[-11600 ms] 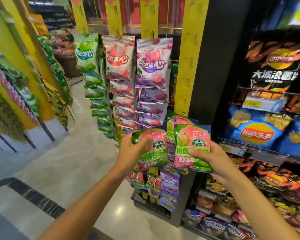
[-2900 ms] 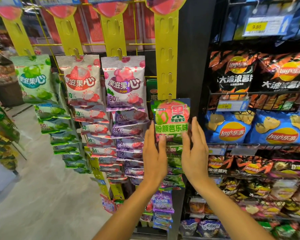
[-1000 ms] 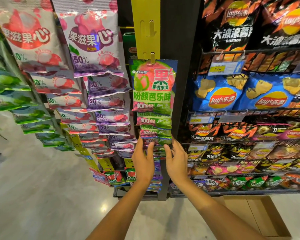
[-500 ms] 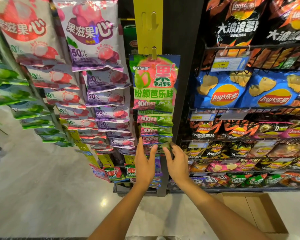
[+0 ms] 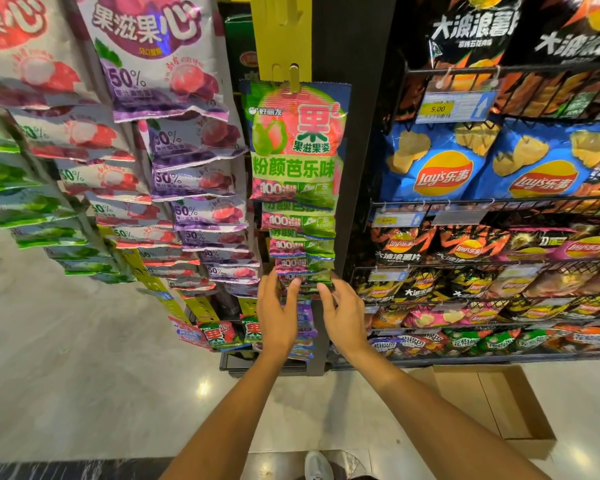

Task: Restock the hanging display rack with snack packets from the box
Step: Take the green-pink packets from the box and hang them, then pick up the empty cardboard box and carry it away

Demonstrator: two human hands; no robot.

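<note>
A yellow hanging strip (image 5: 284, 36) carries a column of green and pink snack packets; the top packet (image 5: 293, 143) hangs from a clip, and several more overlap below it. My left hand (image 5: 278, 313) and my right hand (image 5: 342, 313) are side by side at the lower packets (image 5: 303, 268). Their straight fingertips touch the packets' bottom edges. Neither hand holds a packet. An open cardboard box (image 5: 492, 403) lies on the floor at lower right; its inside is mostly out of sight.
More strips of purple (image 5: 187, 143), red and green packets hang at left. A black wire rack (image 5: 499, 202) of chip bags fills the right side. Polished floor (image 5: 84, 375) stretches below left. My shoe (image 5: 317, 465) shows at the bottom edge.
The green and pink packet now hangs on the yellow strip. Both hands have let it go and slid down the column to the lower packets. The view has tilted down, showing the box.
</note>
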